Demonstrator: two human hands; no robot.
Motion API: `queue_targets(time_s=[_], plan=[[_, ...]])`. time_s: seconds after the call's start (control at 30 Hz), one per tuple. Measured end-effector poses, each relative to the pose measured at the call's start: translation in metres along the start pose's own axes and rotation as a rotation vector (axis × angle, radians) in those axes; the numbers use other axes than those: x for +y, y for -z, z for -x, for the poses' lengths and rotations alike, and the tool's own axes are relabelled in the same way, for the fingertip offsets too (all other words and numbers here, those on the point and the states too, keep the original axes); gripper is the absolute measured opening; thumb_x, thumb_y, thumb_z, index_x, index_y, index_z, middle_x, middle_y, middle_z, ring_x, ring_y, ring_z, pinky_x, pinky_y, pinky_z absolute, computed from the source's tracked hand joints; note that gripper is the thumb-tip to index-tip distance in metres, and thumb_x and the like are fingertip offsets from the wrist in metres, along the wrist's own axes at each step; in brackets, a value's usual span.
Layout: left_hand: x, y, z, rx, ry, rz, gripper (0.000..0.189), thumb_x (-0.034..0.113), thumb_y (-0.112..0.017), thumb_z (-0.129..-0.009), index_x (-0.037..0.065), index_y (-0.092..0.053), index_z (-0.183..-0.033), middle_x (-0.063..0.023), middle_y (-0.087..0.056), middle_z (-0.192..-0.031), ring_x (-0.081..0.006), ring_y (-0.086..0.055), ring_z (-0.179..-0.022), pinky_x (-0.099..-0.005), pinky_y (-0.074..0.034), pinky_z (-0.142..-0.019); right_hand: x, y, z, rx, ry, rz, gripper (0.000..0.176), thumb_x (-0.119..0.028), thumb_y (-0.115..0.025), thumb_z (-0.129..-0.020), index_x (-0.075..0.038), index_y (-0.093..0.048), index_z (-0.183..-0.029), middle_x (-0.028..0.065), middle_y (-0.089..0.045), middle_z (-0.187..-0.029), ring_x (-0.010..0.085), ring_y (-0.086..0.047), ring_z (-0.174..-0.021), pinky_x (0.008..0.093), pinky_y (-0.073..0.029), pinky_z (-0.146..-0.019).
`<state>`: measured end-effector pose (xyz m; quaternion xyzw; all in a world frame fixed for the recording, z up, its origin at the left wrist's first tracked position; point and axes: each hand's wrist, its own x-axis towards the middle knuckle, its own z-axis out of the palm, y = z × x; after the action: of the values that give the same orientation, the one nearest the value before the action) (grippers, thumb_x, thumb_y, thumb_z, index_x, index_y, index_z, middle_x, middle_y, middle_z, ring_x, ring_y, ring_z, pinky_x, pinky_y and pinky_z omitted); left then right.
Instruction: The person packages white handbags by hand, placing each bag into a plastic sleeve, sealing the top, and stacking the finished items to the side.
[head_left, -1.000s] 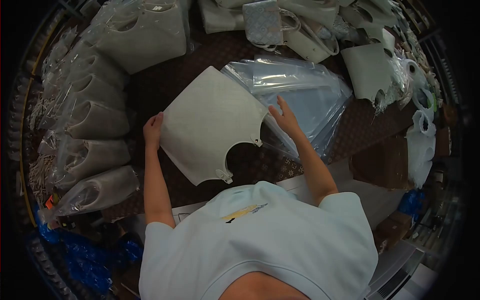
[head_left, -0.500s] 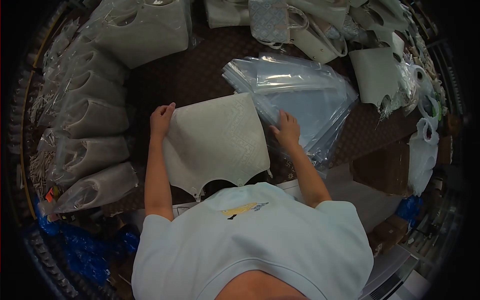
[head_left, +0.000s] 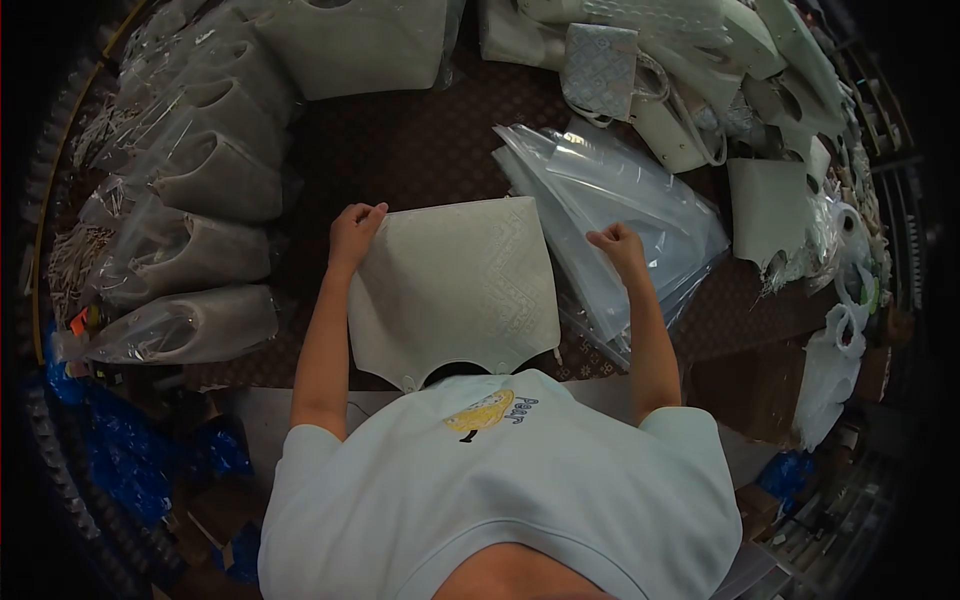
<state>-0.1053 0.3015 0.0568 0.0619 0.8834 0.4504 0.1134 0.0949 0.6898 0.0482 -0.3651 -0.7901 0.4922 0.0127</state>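
Just beyond the light shirt (head_left: 560, 480), a pale bag (head_left: 450, 285) lies on the desk (head_left: 430, 150), scalloped edge toward the body. The left hand (head_left: 357, 237) grips its far left corner. The right hand (head_left: 622, 250) curls over plastic sleeves (head_left: 665, 255); whether it pinches one, I cannot tell. Farther off sits a small patterned bag (head_left: 599, 72).

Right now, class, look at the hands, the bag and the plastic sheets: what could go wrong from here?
The clear plastic sheets lie fanned and overlapping beneath the right hand, so several might slide or come up together.

The left hand is at the far left corner of the pale bag, so the bag could swivel if pulled.

The bag's cut-out edge lies close to the shirt, so leaning in might crease it.
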Motion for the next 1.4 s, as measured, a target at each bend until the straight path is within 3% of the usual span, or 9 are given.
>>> queue_targets(time_s=[0.17,0.37,0.5,0.57,0.77,0.97,1.17,1.23,1.4], plan=[[-0.005,0.005,0.001,-0.038,0.058,0.118,0.033,0.033,-0.065,-0.080,0.002,-0.064,-0.093,-0.0093,-0.060,-0.100,-0.0215,-0.058,-0.089,-0.0290,-0.045,-0.078,-0.025,0.034,0.007,-0.062,-0.147,-0.404,0.019,-0.019,-0.072,-0.075,-0.006,-0.057,-0.073,-0.0035,-0.054,-0.065,0.0082,-0.050,-0.061,0.0219,-0.039,-0.055],[0.113,0.012,0.038,0.175,-0.852,-0.267,0.086,0.028,-0.075,-0.066,0.017,-0.028,-0.137,-0.0094,-0.035,-0.138,-0.0255,-0.025,-0.132,-0.0473,-0.022,-0.106,-0.166,0.002,0.075,0.092,0.987,0.497,0.007,-0.013,-0.066,-0.074,-0.010,-0.060,-0.076,0.0028,-0.059,-0.075,0.0171,-0.057,-0.070,0.0275,-0.047,-0.065],[0.156,0.037,0.061,0.040,-1.116,-0.435,0.065,0.021,-0.074,-0.064,0.015,-0.047,-0.123,-0.0078,-0.052,-0.118,-0.0208,-0.043,-0.119,-0.0483,-0.020,-0.107,-0.208,-0.044,0.124,-0.142,1.484,0.544,0.010,-0.012,-0.066,-0.067,-0.011,-0.059,-0.074,-0.0003,-0.057,-0.078,0.0169,-0.057,-0.078,0.0281,-0.048,-0.068],[0.142,0.057,0.071,-0.061,-1.230,-0.658,0.037,0.014,-0.072,-0.061,0.012,-0.060,-0.096,-0.0017,-0.058,-0.084,-0.0161,-0.056,-0.093,-0.0436,-0.028,-0.103,-0.207,-0.050,0.130,-0.189,1.582,0.528,0.010,-0.012,-0.065,-0.066,-0.012,-0.058,-0.074,-0.0012,-0.057,-0.079,0.0158,-0.057,-0.079,0.0279,-0.048,-0.069],[0.069,0.058,0.121,0.054,-0.851,-0.632,0.023,0.010,-0.071,-0.060,0.010,-0.060,-0.080,-0.0009,-0.052,-0.068,-0.0181,-0.055,-0.071,-0.0353,-0.041,-0.086,-0.150,-0.052,0.109,-0.083,1.405,0.572,0.011,-0.010,-0.066,-0.068,-0.012,-0.059,-0.076,-0.0010,-0.056,-0.080,0.0167,-0.057,-0.079,0.0292,-0.047,-0.073],[0.068,0.031,0.132,-0.719,-0.213,-0.564,0.035,0.032,-0.067,-0.075,0.010,-0.062,-0.102,-0.0102,-0.061,-0.089,-0.0275,-0.059,-0.085,-0.0424,-0.044,-0.080,-0.076,-0.048,0.112,-0.080,1.142,0.584,0.011,-0.009,-0.067,-0.068,-0.012,-0.059,-0.074,-0.0007,-0.059,-0.088,0.0206,-0.055,-0.097,0.0404,-0.036,-0.094],[0.044,-0.055,0.059,-0.075,-0.599,-0.525,0.067,0.054,-0.050,-0.080,0.008,-0.043,-0.128,-0.0126,-0.038,-0.135,-0.0309,-0.036,-0.123,-0.0526,-0.023,-0.102,-0.016,-0.013,0.131,0.007,0.974,0.726,0.013,-0.010,-0.067,-0.070,-0.013,-0.061,-0.081,0.0033,-0.057,-0.106,0.0285,-0.045,-0.115,0.0460,-0.031,-0.099],[0.037,-0.070,0.060,0.006,-0.586,-0.650,0.071,0.056,-0.047,-0.082,0.007,-0.037,-0.132,-0.0117,-0.030,-0.141,-0.0319,-0.026,-0.130,-0.0567,-0.015,-0.104,0.015,-0.005,0.129,0.470,0.593,0.587,0.016,-0.014,-0.067,-0.077,-0.013,-0.061,-0.092,0.0065,-0.056,-0.111,0.0254,-0.050,-0.110,0.0425,-0.036,-0.095],[0.022,-0.060,0.080,0.020,-0.351,-0.781,0.078,0.058,-0.039,-0.085,0.006,-0.022,-0.139,-0.0096,-0.013,-0.148,-0.0315,-0.007,-0.136,-0.0680,-0.002,-0.099,0.032,-0.017,0.146,0.118,-0.432,-0.615,0.028,-0.028,-0.063,-0.083,-0.009,-0.059,-0.103,0.0060,-0.057,-0.106,0.0147,-0.055,-0.092,0.0256,-0.044,-0.074]])
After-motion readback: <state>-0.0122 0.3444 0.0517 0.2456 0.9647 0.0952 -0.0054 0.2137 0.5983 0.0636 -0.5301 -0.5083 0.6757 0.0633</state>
